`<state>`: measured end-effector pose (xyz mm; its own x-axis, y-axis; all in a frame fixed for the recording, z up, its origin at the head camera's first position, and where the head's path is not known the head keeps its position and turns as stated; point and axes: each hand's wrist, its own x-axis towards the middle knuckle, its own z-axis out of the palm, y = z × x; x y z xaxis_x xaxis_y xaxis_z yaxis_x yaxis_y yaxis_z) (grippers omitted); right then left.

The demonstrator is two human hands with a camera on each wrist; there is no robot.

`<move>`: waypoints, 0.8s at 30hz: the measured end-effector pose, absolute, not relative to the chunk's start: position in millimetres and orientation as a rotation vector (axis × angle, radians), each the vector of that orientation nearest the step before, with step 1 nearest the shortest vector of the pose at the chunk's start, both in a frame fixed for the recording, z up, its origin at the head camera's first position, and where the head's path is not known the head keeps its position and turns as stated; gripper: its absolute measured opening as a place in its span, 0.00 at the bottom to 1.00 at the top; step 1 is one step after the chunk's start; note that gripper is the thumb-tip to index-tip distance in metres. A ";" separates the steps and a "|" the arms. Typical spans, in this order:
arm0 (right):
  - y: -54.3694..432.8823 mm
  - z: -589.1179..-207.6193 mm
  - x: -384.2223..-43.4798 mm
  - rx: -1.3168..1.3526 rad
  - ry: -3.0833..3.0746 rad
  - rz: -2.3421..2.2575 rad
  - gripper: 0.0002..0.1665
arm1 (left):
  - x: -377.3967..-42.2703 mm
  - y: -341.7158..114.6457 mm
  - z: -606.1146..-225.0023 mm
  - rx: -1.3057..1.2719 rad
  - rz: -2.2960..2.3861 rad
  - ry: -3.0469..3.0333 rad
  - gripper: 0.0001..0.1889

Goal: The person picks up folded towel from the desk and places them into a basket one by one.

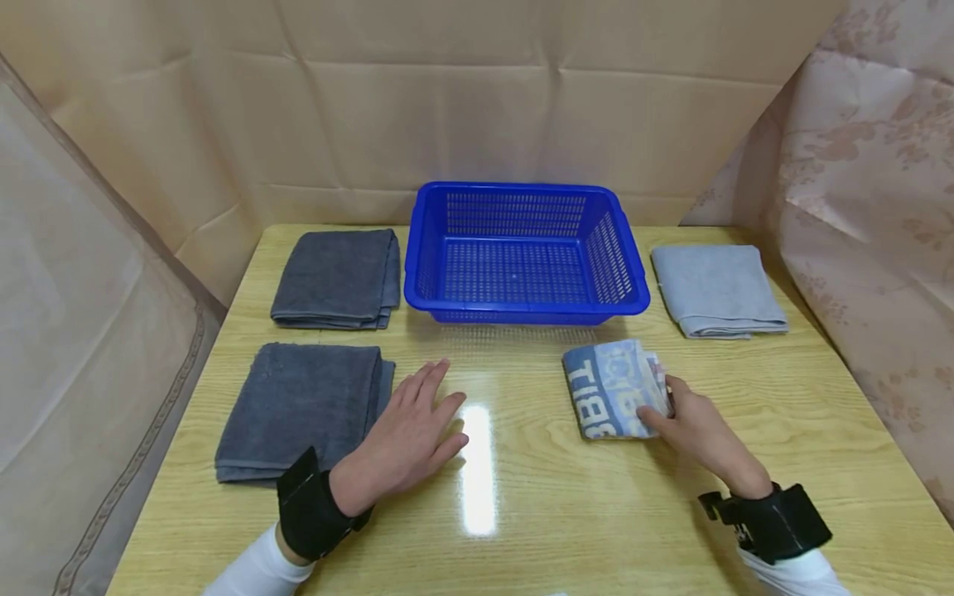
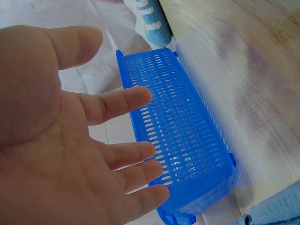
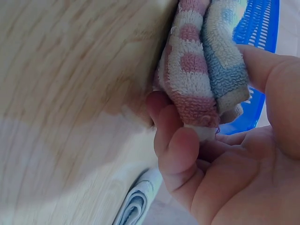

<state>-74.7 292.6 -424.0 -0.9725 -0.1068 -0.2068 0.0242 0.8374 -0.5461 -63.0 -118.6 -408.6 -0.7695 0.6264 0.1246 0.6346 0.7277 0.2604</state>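
A folded blue-and-white towel [image 1: 607, 393] with large lettering lies in front of the basket on the right. My right hand [image 1: 701, 426] pinches its right edge, thumb on top and fingers underneath. Up close in the right wrist view, the towel's terry layers [image 3: 192, 65] show pink-and-white and blue-and-white bands. My left hand [image 1: 406, 434] hovers with spread, fairly straight fingers beside a folded dark grey towel [image 1: 305, 406], holding nothing. Its palm and fingers also appear in the left wrist view, with the blue basket [image 2: 178, 122] beyond them.
The blue plastic basket [image 1: 514, 314] stands at the back middle of the wooden table [image 1: 522, 546], with nothing inside. Another folded dark grey towel [image 1: 335, 277] lies to its left, and a folded light grey towel [image 1: 715, 290] to its right. Beige cloth [image 1: 447, 108] hangs behind.
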 end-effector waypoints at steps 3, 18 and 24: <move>290.6 -423.8 -75.0 -0.067 2.786 -0.834 0.46 | -63.7 -118.5 -408.7 -1.055 -0.446 -2.893 0.25; 277.4 -423.5 -70.6 -0.156 2.764 -0.958 0.43 | -63.4 -119.1 -409.4 -1.048 -0.423 -2.902 0.26; 271.6 -423.5 -71.0 -0.139 2.713 -0.946 0.47 | -64.0 -117.8 -410.0 -1.051 -0.432 -2.902 0.26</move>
<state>-71.0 271.6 -423.5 -0.9604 -0.1757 -0.2162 -0.0032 0.7829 -0.6222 -64.0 -117.8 -410.0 -0.7725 0.6243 0.1165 0.6311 0.7343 0.2499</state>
